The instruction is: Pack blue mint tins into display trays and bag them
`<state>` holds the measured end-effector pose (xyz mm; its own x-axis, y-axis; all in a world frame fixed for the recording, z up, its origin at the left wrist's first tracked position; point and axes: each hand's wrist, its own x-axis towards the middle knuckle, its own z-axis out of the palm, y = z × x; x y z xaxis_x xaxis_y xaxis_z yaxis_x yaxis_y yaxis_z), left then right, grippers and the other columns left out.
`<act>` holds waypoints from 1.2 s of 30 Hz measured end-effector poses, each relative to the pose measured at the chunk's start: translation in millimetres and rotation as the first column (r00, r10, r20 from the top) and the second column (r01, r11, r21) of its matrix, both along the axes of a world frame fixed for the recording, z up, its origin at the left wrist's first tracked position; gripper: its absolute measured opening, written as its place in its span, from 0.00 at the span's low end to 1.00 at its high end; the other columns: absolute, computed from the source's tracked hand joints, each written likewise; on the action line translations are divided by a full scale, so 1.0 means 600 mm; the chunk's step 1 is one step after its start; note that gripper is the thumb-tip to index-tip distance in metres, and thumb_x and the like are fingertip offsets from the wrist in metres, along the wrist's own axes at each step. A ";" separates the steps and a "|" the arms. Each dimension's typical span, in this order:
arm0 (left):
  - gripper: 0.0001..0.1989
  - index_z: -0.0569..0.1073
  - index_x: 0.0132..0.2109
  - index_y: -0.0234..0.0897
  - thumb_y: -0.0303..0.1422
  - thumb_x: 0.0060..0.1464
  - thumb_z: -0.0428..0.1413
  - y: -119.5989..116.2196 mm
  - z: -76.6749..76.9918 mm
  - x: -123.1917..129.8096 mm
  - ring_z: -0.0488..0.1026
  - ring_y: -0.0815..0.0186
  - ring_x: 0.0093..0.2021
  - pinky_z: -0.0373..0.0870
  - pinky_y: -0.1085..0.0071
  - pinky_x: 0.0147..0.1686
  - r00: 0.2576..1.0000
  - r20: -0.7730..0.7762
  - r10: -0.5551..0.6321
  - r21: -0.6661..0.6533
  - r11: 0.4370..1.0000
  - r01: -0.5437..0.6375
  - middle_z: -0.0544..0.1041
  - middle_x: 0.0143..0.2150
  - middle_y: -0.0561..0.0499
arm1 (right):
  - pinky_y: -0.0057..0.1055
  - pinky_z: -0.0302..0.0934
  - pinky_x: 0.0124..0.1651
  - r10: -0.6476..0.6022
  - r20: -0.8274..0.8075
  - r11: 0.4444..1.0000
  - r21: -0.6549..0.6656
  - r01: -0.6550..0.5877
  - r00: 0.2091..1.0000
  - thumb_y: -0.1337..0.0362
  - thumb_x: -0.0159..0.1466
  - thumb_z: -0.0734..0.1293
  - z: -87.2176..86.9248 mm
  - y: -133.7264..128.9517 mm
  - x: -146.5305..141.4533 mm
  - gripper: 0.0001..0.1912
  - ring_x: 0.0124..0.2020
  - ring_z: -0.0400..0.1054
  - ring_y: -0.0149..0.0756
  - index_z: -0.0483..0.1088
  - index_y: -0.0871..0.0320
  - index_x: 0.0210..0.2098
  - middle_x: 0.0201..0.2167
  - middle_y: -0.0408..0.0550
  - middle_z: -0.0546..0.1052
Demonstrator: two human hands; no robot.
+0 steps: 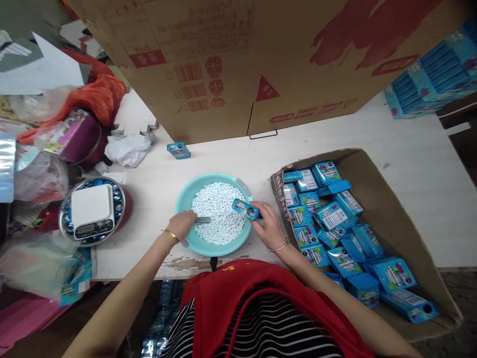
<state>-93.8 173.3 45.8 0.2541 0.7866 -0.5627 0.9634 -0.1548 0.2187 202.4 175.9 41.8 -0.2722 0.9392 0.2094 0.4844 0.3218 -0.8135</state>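
Observation:
A turquoise basin [182,191] holds a heap of small white candies [218,204]. My left hand [182,223] is closed round a narrow metal scoop [203,220], whose far end lies over the candies. Above the right side of the basin, my right hand [268,226] grips a small blue candy box [243,206] between thumb and fingers. A round dark opening shows at the box's near end. Another small blue box [179,150] stands alone on the table behind the basin.
At right, an open cardboard tray [395,209] contains many blue candy boxes [335,216]. A large carton [223,119] stands along the back. A white kitchen scale [92,209] rests on a round container at left. Bags and wrappers crowd the far left; stacked blue boxes [428,79] sit back right.

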 end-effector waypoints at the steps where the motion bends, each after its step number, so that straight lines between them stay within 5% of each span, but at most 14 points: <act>1: 0.06 0.71 0.38 0.33 0.22 0.54 0.51 -0.007 -0.036 0.007 0.72 0.56 0.41 0.66 0.64 0.39 0.999 0.035 0.011 -0.014 1.000 -0.011 0.73 0.39 0.43 | 0.46 0.62 0.52 -0.019 0.005 1.000 -0.002 0.019 1.000 0.71 0.58 0.60 0.002 0.001 0.007 0.21 0.49 0.65 0.45 0.64 0.55 0.51 0.46 0.52 0.72; 5: 0.09 0.69 0.45 0.36 0.26 0.56 0.50 -0.028 -0.125 0.075 0.71 0.59 0.46 0.66 0.67 0.44 0.979 0.200 0.043 -0.010 0.999 -0.042 0.73 0.44 0.45 | 0.45 0.61 0.52 -0.078 0.031 0.997 0.010 0.077 0.996 0.70 0.59 0.60 0.007 0.002 0.024 0.19 0.49 0.65 0.45 0.64 0.55 0.50 0.46 0.53 0.72; 10: 0.11 0.66 0.48 0.37 0.30 0.57 0.50 -0.031 -0.131 0.107 0.71 0.63 0.42 0.67 0.69 0.42 0.922 0.377 0.092 0.024 0.994 -0.109 0.73 0.44 0.47 | 0.43 0.63 0.49 -0.120 0.054 0.992 -0.031 0.122 0.991 0.67 0.60 0.61 0.012 -0.001 0.031 0.17 0.47 0.66 0.44 0.65 0.55 0.49 0.44 0.52 0.72; 13: 0.10 0.66 0.47 0.38 0.33 0.59 0.50 -0.030 -0.087 0.073 0.71 0.66 0.37 0.67 0.69 0.39 0.889 0.448 0.092 0.047 0.991 -0.127 0.73 0.41 0.49 | 0.43 0.63 0.49 -0.112 0.054 0.993 -0.020 0.113 0.992 0.68 0.59 0.61 0.010 -0.004 0.030 0.17 0.46 0.66 0.44 0.65 0.55 0.49 0.44 0.52 0.72; 18: 0.10 0.65 0.47 0.38 0.35 0.60 0.49 -0.021 0.043 0.028 0.70 0.64 0.39 0.67 0.67 0.39 0.841 0.541 -0.033 0.182 0.980 -0.079 0.72 0.41 0.47 | 0.45 0.62 0.51 -0.033 0.042 0.999 0.019 0.032 0.999 0.71 0.58 0.60 0.002 -0.006 0.014 0.20 0.48 0.65 0.45 0.64 0.55 0.50 0.45 0.52 0.72; 24: 0.08 0.66 0.46 0.37 0.32 0.60 0.48 0.000 0.175 0.053 0.71 0.62 0.40 0.68 0.66 0.38 0.926 0.316 -0.206 0.258 0.958 0.126 0.72 0.41 0.47 | 0.46 0.61 0.52 0.110 0.044 0.991 0.068 -0.112 0.993 0.74 0.55 0.59 -0.002 -0.007 -0.027 0.24 0.50 0.63 0.46 0.63 0.56 0.52 0.47 0.53 0.71; 30: 0.08 0.69 0.37 0.35 0.23 0.57 0.45 0.005 0.253 0.122 0.71 0.58 0.36 0.68 0.63 0.33 0.952 -0.110 -0.285 0.204 0.931 0.302 0.72 0.36 0.44 | 0.45 0.61 0.53 0.166 -0.004 0.981 0.100 -0.165 0.986 0.76 0.54 0.58 0.006 -0.016 -0.056 0.27 0.51 0.63 0.44 0.63 0.56 0.52 0.47 0.53 0.72; 36: 0.11 0.71 0.38 0.39 0.23 0.56 0.45 0.004 0.300 0.136 0.71 0.54 0.37 0.69 0.58 0.35 0.930 -0.200 -0.309 0.148 0.929 0.340 0.72 0.36 0.44 | 0.46 0.61 0.53 0.176 -0.075 0.982 0.081 -0.170 0.981 0.75 0.55 0.59 0.001 -0.020 -0.063 0.26 0.51 0.63 0.43 0.62 0.55 0.53 0.48 0.53 0.71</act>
